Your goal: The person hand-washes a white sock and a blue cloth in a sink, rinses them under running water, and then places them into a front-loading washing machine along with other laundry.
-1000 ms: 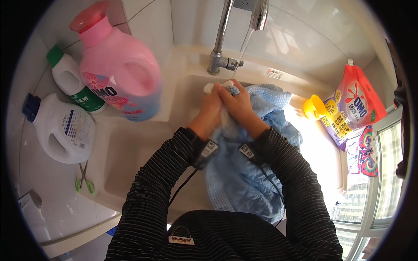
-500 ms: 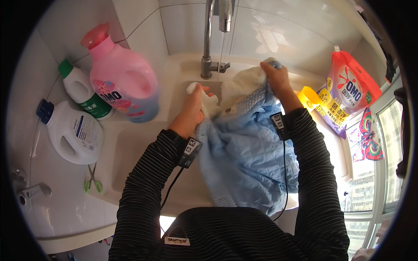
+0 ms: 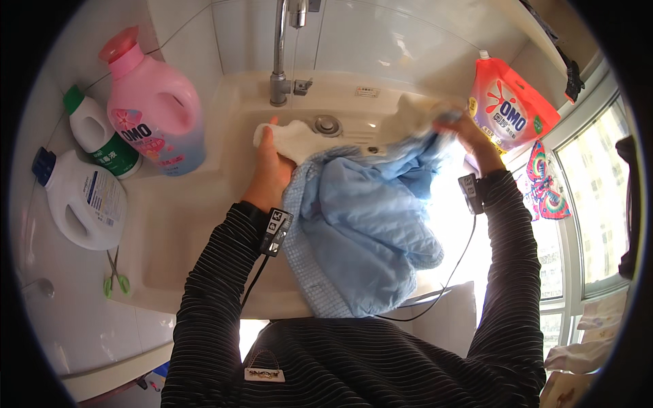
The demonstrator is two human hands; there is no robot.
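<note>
A light blue jacket (image 3: 360,224) with a cream fleece collar (image 3: 299,141) is spread between my hands over the sink, its lower part hanging toward me. My left hand (image 3: 271,175) grips one end of the collar, thumb on top of the fleece. At the other end, my right hand (image 3: 475,139) pinches the edge of the jacket; motion smears its fingertips and the cloth beside them. A small label shows at the middle of the neckline. Behind the collar a thin stream of water runs from the metal faucet (image 3: 279,68) near the drain (image 3: 326,126).
Left of the sink (image 3: 156,217) stand a pink detergent bottle (image 3: 160,109), a green-capped white bottle (image 3: 102,132) and a blue-capped white jug (image 3: 85,197). Green-handled scissors (image 3: 115,275) lie near the sink's left edge. A red detergent pouch (image 3: 510,102) stands right, by a bright window (image 3: 592,177).
My hands have moved farther apart, stretching the collar wider, and the drain has come into sight behind it. The view has shifted, so the faucet and bottles sit farther left.
</note>
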